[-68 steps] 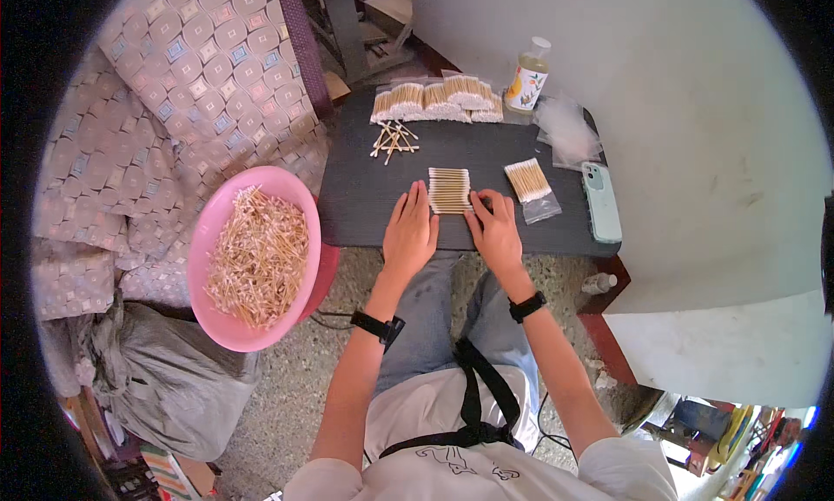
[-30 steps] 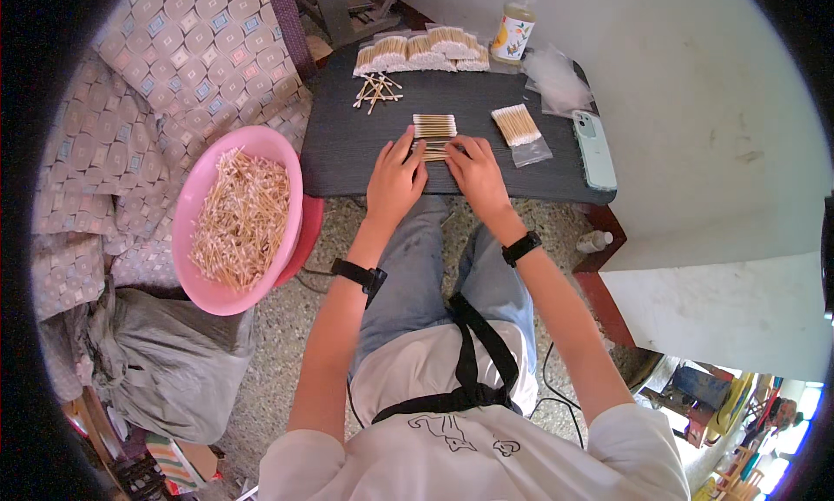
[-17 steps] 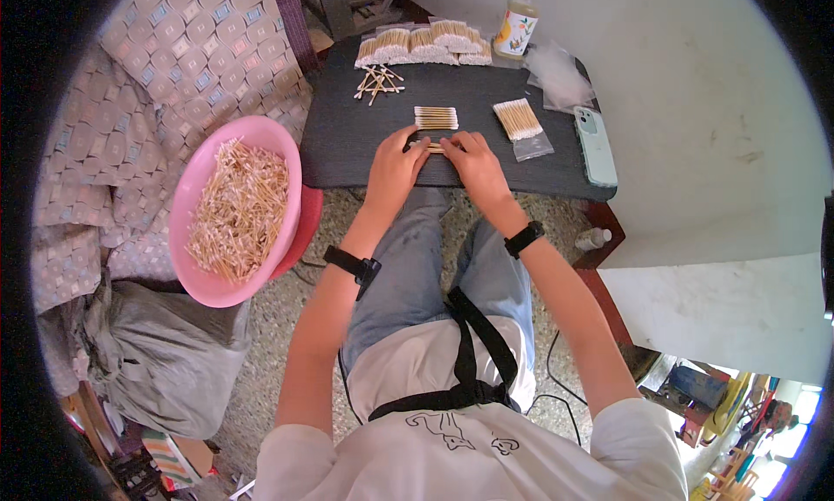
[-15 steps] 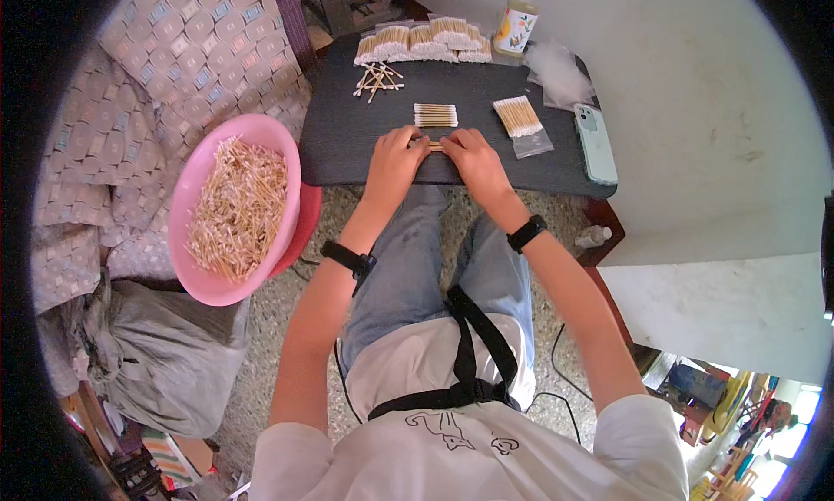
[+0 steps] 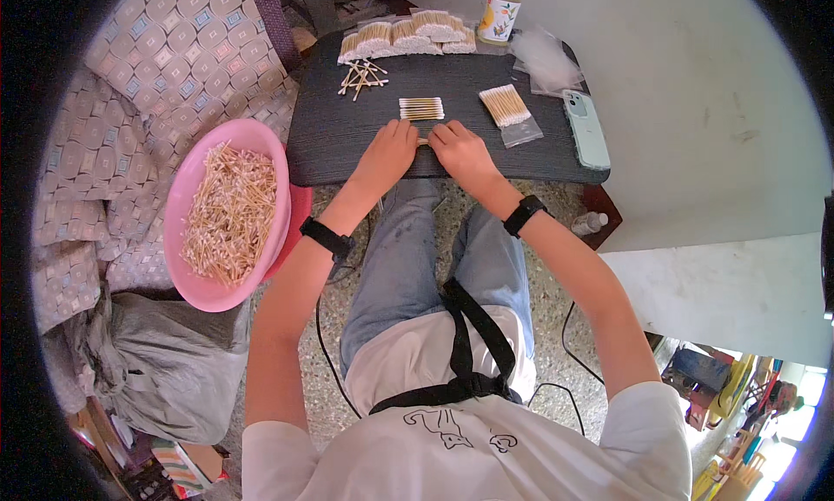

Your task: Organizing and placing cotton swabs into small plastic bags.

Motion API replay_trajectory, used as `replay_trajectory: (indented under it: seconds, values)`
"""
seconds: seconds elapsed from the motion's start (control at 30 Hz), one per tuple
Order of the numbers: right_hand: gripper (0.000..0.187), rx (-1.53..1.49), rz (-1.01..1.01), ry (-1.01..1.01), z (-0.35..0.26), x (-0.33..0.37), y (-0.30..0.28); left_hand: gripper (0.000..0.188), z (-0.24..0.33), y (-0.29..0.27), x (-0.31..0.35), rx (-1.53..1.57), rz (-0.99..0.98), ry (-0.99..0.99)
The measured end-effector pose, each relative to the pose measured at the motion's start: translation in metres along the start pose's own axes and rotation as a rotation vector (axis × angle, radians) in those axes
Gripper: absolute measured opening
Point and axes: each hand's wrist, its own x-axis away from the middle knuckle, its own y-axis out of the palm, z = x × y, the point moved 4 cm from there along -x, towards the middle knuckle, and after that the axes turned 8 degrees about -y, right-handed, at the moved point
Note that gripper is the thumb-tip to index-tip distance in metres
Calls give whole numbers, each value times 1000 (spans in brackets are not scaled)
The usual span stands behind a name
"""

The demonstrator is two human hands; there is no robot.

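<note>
My left hand [image 5: 395, 154] and my right hand [image 5: 460, 154] meet near the front edge of the black table, fingers curled in toward each other. Between the fingertips a short stretch of cotton swabs [image 5: 423, 141] shows; the fingers cover the rest, so how many there are is hidden. Just beyond lies a neat row of cotton swabs [image 5: 421, 108], placed side by side. Right of it rests a clear bag packed with swabs [image 5: 506, 108], its empty end toward me. A loose, crossed heap of swabs [image 5: 360, 78] lies at the far left.
Filled swab bags [image 5: 408, 36] are piled along the table's [image 5: 330, 145] far edge, beside a bottle of yellowish liquid [image 5: 499, 15]. Empty clear bags [image 5: 547, 62] and a pale phone [image 5: 587, 129] lie at the right. A pink basin [image 5: 174, 232] full of swabs stands left of the table.
My hands have drawn slightly closer together, and less of the swabs shows between them. The whole view has shifted a little; the other things on the table keep their places.
</note>
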Motion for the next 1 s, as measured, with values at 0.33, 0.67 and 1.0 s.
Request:
replay_trajectory:
  seconds: [0.33,0.67,1.0]
  values:
    - [13,-59,20,-16,-5,9,-11,16,1,-16,5,232,-171,-27]
    - [9,-823,-63,325,-29,30,-65,40,28,-56,20,1277,-398,-528]
    - [11,-952,-3,497,-51,44,-72,58,61,-57,10,1668,-209,-664]
